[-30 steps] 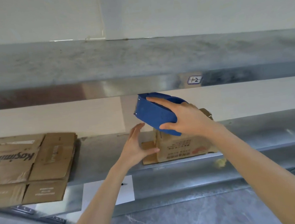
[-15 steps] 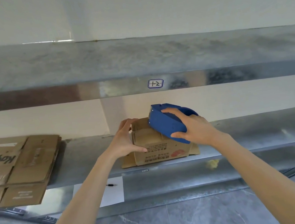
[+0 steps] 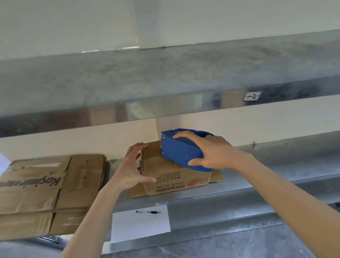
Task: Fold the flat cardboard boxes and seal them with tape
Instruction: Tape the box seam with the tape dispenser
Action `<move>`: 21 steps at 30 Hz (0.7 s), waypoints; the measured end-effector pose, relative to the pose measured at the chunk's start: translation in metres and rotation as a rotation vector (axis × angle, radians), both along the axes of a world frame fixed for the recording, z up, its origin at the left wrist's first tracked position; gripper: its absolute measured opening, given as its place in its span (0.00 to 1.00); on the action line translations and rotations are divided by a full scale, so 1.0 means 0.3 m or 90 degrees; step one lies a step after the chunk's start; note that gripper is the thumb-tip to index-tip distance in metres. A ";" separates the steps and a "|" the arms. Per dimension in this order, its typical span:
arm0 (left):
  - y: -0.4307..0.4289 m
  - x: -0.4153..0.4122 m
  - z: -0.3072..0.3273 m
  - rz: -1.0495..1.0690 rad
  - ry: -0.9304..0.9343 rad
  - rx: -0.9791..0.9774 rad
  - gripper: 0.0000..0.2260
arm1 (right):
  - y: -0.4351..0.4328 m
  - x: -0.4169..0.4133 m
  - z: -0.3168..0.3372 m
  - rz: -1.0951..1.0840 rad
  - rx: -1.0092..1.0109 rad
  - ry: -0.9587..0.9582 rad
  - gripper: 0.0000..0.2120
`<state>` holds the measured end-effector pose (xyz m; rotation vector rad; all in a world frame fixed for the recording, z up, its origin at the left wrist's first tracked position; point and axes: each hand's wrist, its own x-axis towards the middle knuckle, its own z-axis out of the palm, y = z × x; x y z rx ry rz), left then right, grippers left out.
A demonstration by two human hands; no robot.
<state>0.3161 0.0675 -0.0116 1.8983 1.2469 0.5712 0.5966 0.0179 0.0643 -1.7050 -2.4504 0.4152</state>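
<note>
Brown cardboard is making up the box [image 3: 177,177], which is sitting on the metal shelf [image 3: 286,157], close to the front edge. The left hand [image 3: 130,172] is holding the box's left side, with the thumb lying on the front and the fingers curling over the top edge. The right hand [image 3: 214,152] is gripping the blue tape tool [image 3: 179,152], with fingers and thumb wrapping round it, and is pressing it on top of the box. I am guessing the taping is just starting. No tape is showing, so I cannot tell.

Some things could be going wrong from here. The box is looking light and is sitting near the edge, so a hard pull with the tool could be sliding it off if the left hand is gripping too softly. The top is looking open on the left, so the tape might be going on crooked or leaving a gap. The top shelf [image 3: 162,106] is hanging close above, so the tool could be bumping it.

Flat boxes [image 3: 39,187] are lying to the left, sticking out over the edge, and a knock could be tipping them down. Paper [image 3: 140,226] with a pen [image 3: 148,212] is lying lower down.
</note>
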 end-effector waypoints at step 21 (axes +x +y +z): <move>0.039 -0.059 0.146 0.013 -0.311 -0.087 0.18 | -0.060 -0.120 0.114 -0.025 0.044 0.009 0.36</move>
